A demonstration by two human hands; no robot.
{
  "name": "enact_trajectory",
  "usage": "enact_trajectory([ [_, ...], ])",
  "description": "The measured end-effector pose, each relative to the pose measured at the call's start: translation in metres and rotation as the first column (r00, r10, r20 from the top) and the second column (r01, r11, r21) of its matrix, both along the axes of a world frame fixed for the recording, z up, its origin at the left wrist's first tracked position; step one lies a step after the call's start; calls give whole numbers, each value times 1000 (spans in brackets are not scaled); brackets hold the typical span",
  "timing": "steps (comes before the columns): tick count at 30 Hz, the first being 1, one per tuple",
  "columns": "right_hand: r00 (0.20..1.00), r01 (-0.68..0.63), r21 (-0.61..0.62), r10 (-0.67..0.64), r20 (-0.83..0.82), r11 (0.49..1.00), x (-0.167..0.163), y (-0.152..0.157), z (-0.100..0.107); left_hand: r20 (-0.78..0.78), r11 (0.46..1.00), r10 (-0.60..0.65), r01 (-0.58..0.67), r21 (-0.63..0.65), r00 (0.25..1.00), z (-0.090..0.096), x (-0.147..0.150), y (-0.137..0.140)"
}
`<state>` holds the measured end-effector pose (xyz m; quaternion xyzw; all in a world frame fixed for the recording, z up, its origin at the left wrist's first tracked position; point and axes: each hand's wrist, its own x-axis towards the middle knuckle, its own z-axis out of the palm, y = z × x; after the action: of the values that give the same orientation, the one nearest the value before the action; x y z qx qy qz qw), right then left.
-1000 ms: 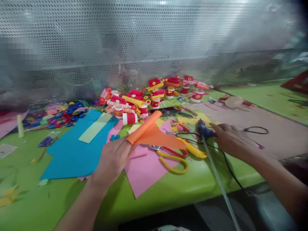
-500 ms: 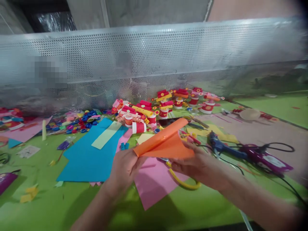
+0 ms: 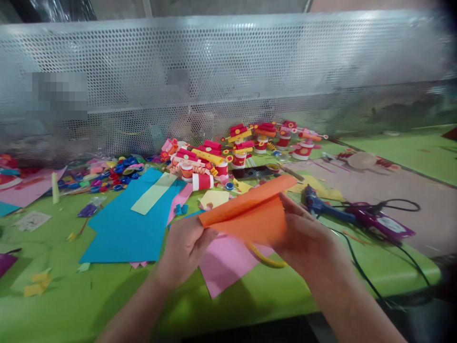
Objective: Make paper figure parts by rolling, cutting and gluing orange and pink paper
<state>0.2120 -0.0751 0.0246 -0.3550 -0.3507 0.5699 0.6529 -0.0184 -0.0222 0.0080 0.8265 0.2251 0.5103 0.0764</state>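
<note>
Between my two hands is an orange paper sheet (image 3: pixel 250 212), its far edge rolled into a tube and the near part loose. My left hand (image 3: pixel 185 245) is closed on the left end of the roll. At the right side, my right hand (image 3: pixel 303 233) grips the sheet, its fingertips partly hidden and blurred. Below the sheet lie a pink paper sheet (image 3: pixel 221 271) and a pair of yellow handles (image 3: pixel 266 259), mostly covered. A blue sheet (image 3: pixel 124 233) with a pale green strip (image 3: pixel 153 193) on it lies left of my left hand.
Several red and yellow paper-cup models (image 3: pixel 239 147) stand at the back before a perforated metal screen (image 3: pixel 214 57). A blue glue gun (image 3: pixel 321 205) with cables and a purple device (image 3: pixel 380 224) lie at right. Coloured caps (image 3: pixel 124 169) are heaped at back left.
My right hand has turned and shifted along the sheet's right side, and the sheet's loose part now hangs flatter. The camera view has tilted slightly down.
</note>
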Motion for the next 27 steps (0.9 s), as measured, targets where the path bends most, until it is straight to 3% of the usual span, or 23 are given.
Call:
enact_trajectory([
  [3, 989, -52, -64, 42, -141, 997, 15, 1, 8, 110, 964, -81, 106, -245, 991, -2, 1, 2],
  [6, 998, -47, -129, 40, -56, 991, 31, 0, 14, 170, 876, -190, 245, -415, 967, -2, -1, 2],
  [10, 985, 72, -64, -61, 161, 995, 48, -7, 20, 156, 832, -238, 284, -477, 959, -1, -11, 3],
  [15, 983, 119, -12, -116, 143, 993, 58, -27, 25, 260, 769, -230, 339, -542, 938, -12, -20, 8],
  [21, 966, 174, 25, -176, 188, 984, 51, -42, 17, 395, 679, -251, 451, -579, 884, -25, -14, 13],
  [24, 977, 45, 35, -51, 207, 998, 51, -41, 11, 321, 696, -248, 399, -597, 914, -19, -8, 11],
  [27, 969, -110, 28, 101, 226, 993, 49, -41, 7, 196, 770, -267, 331, -546, 944, -9, -5, 7],
])
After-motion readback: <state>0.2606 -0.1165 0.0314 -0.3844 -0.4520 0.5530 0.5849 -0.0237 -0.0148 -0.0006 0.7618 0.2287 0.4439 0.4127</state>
